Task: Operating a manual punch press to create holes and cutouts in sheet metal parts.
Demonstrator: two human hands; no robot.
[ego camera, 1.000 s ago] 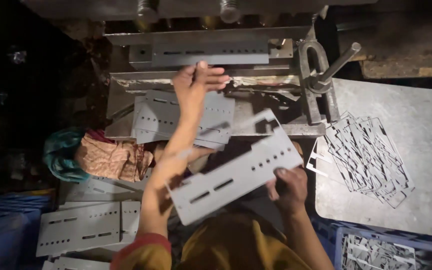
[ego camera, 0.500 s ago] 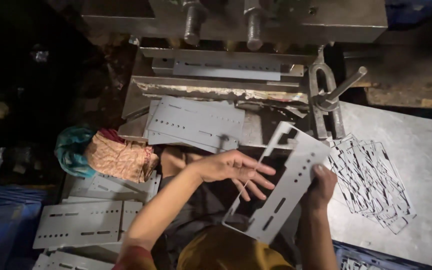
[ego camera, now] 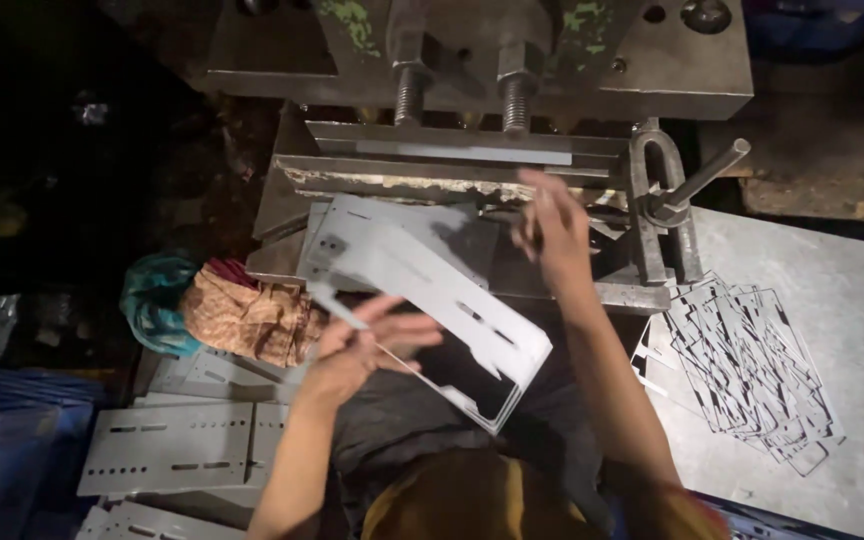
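My left hand holds a long grey metal plate with punched slots and holes. The plate lies slanted across my lap, with its far end over a stack of similar plates on the press bed. The hand's fingers spread under and along the plate's near edge. My right hand is raised and blurred in front of the press die. Its fingers are apart and it holds nothing.
The heavy press with two threaded posts fills the top. A clamp with a lever handle stands at its right. Thin scrap cutouts lie on a grey sheet at right. Punched plates, a cloth bundle and blue crates are at left.
The plate passed from my right hand to my left hand and swung to the left. My right hand let go and rose toward the press die.
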